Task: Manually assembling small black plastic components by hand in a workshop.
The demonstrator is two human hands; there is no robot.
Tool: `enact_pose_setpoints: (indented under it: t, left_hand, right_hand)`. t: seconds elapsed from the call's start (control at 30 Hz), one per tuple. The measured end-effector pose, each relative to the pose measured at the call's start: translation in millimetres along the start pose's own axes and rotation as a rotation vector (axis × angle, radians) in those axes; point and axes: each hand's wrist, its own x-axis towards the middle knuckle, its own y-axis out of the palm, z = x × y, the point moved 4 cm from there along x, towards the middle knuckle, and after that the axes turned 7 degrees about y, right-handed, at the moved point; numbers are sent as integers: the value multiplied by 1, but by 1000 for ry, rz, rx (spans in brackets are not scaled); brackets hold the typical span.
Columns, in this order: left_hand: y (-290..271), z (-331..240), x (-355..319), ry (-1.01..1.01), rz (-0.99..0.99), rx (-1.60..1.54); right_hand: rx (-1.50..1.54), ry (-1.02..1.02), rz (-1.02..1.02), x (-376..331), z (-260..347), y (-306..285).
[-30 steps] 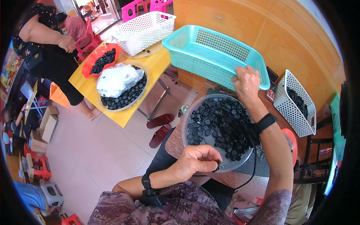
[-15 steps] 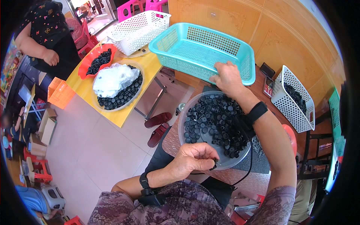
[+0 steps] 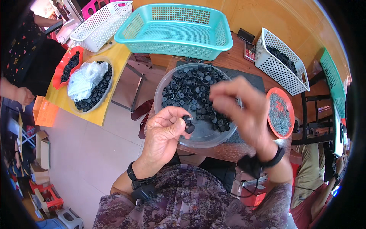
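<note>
My left hand [image 3: 164, 131] is closed, pinching small round black plastic caps [image 3: 189, 128] between thumb and fingers. A tiny shiny metal bit shows on the upper cap. Behind it stands a clear round tub [image 3: 173, 72] with loose black plastic parts [image 3: 190, 86] heaped in it. My right hand [image 3: 244, 108] hangs over the tub's right side, smeared by motion, so its fingertips and anything in them cannot be made out. Close to its right, an orange-red dish [image 3: 290, 114] holds many fine grey metal pieces [image 3: 279, 114].
A turquoise basket [image 3: 177, 47] stands behind the tub; a white basket [image 3: 263, 57] of black parts is at right. On the yellow table [image 3: 100, 112] are a red bowl [image 3: 56, 78] and another tub [image 3: 110, 89]. Another person's hand [image 3: 23, 95] is at far left.
My right hand has left the turquoise basket and come back over the tub's right side. My left hand has risen with the black caps. The view has shifted, showing the orange-red dish.
</note>
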Motion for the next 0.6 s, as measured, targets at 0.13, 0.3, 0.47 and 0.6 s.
enact_pose_setpoints:
  t: [0.13, 0.3, 0.47, 0.6]
  left_hand:
    - [12, 2, -1, -13, 6, -54]
    - [16, 4, -8, 42, -29, -2]
    - [17, -1, -11, 126, -85, 101]
    - [15, -1, -7, 103, -38, 42]
  right_hand:
    - [-54, -118, -4, -49, 20, 18]
    - [-82, -198, -154, -56, 19, 33]
    - [-80, -227, -179, -53, 20, 36]
    - [7, -42, -93, -56, 11, 31]
